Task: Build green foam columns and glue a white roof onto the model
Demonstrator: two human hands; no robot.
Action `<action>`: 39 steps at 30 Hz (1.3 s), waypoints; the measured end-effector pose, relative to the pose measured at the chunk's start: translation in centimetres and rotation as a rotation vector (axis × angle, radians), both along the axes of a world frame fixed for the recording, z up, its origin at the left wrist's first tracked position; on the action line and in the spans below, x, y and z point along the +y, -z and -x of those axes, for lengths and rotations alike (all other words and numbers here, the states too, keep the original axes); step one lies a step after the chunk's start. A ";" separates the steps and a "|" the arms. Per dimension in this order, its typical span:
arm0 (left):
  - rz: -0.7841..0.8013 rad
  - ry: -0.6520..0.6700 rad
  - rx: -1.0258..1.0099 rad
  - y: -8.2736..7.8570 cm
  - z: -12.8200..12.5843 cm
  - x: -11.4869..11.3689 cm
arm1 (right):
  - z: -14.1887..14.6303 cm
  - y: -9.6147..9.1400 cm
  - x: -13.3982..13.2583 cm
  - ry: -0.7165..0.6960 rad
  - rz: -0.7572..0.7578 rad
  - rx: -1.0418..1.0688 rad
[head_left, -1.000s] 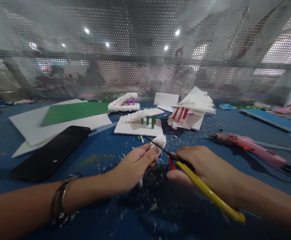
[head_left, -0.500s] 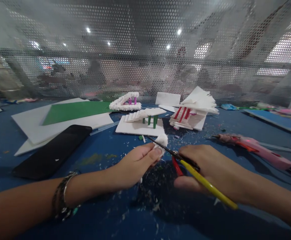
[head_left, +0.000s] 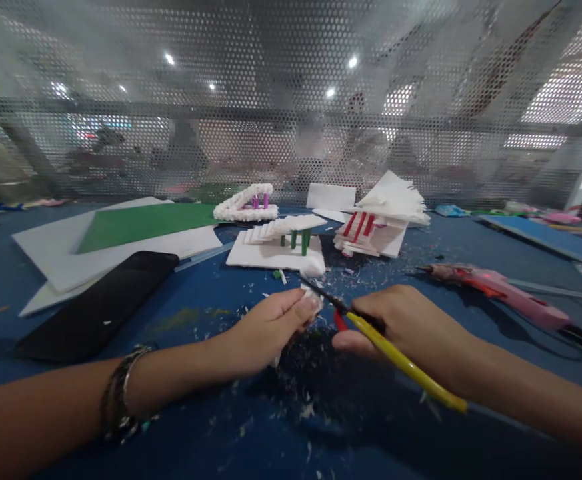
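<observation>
My left hand (head_left: pixel 269 329) pinches a small white foam piece (head_left: pixel 311 297) between thumb and fingers, just above the blue table. My right hand (head_left: pixel 401 324) grips scissors (head_left: pixel 365 331) with a red and a yellow handle; the dark blades point left and close at the foam. A small white foam bit (head_left: pixel 313 267) lies just beyond the blade tips, apart from the held piece. A bracelet (head_left: pixel 119 392) sits on my left wrist.
A black phone (head_left: pixel 98 303) lies at the left beside white and green sheets (head_left: pixel 135 227). Three small foam stair models (head_left: pixel 291 233) stand behind my hands. A pink glue gun (head_left: pixel 501 293) rests at the right. Foam scraps litter the blue table (head_left: pixel 211 427). A perforated metal screen (head_left: pixel 291 100) walls the back.
The scissor blades have shut on the foam; its fluffy white end has come off and now lies just beyond the blades. Both hands stayed in place.
</observation>
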State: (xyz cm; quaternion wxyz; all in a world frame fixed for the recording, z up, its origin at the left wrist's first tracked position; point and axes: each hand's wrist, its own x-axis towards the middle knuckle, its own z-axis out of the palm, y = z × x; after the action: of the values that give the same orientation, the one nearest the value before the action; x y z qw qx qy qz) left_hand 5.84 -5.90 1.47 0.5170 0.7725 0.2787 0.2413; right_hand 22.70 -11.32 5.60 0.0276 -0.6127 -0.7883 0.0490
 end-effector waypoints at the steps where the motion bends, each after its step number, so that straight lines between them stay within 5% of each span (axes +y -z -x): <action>1: -0.008 0.007 0.009 0.0 0.0 0.1 | 0.0 0.1 0.0 -0.002 -0.028 0.002; 4: -0.058 0.095 0.123 -0.7 0.2 0.3 | -0.1 0.0 -0.1 -0.021 -0.072 -0.002; 9: -0.389 0.478 0.583 -3.9 2.0 1.3 | -1.3 -0.5 0.0 0.023 -0.050 -0.087; 11: -0.513 0.453 0.725 -4.9 3.0 2.2 | -2.1 -0.5 0.2 0.065 -0.053 -0.178; 17: -1.271 -0.071 0.952 -4.4 4.3 6.1 | -3.5 0.3 0.9 0.091 0.045 -0.306; 20: -1.486 -0.054 0.851 -3.6 3.4 8.0 | -3.4 0.2 0.8 0.044 0.093 -0.258; 24: -1.723 0.139 0.795 -3.5 1.5 10.1 | -3.5 0.0 0.4 0.001 0.100 -0.212; 31: -1.806 0.207 0.789 -3.5 -0.9 11.9 | -4.2 0.4 0.3 -0.063 0.109 -0.161; 39: -1.751 0.145 0.766 -3.0 -0.8 13.2 | -4.5 1.0 0.4 -0.085 0.057 -0.156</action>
State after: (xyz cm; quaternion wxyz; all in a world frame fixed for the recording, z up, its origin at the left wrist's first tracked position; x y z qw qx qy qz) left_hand 6.62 7.27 4.42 -0.3563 0.9268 0.1013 0.0626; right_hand 27.17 -10.94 4.64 -0.0533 -0.5813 -0.8116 0.0248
